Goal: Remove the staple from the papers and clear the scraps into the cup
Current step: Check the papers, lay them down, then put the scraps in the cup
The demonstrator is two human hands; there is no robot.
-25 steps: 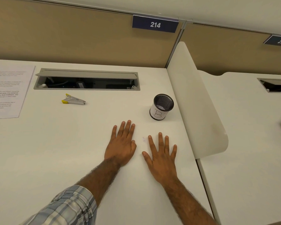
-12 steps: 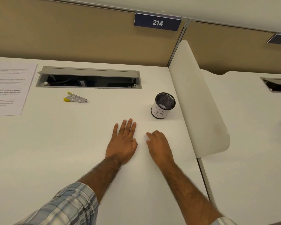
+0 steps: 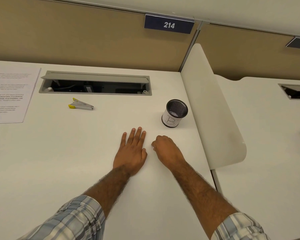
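My left hand (image 3: 131, 149) lies flat on the white desk (image 3: 59, 161), palm down with the fingers straight. Just to its right, my right hand (image 3: 166, 149) has its fingers curled into a bunch on the desk. They close over the tiny paper scraps, which are hidden beneath them. A black mesh cup (image 3: 175, 113) with a white label marked "B" stands upright a short way beyond the right hand. The yellow-tipped metal staple remover (image 3: 80, 105) rests further left. The printed papers (image 3: 9, 96) sit at the far left edge.
An open cable tray (image 3: 95, 84) is set into the back of the desk. A white rounded divider (image 3: 213, 108) runs along the desk's right edge, close to the cup. Tan partition panels with number plates stand behind.
My right hand went from flat with spread fingers to curled over the small scraps between the hands. The left hand stayed flat. The view shifted slightly.
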